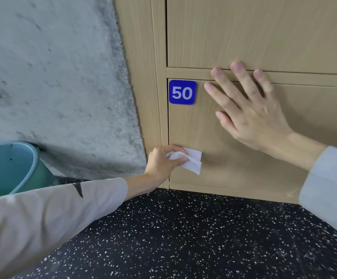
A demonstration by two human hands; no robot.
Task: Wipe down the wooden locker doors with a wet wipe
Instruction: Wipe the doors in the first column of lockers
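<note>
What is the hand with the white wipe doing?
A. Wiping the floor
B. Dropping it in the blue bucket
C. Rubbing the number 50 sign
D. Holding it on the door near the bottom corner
D: the left hand grips the crumpled wet wipe against the lower left part of the locker door, well below the blue 50 sign.

Light wooden locker door (244, 158), closed, lowest row just above floor, blue plate "50" (182, 92) at upper left corner; crumpled white wet wipe (191, 161) against its lower left edge.
</note>
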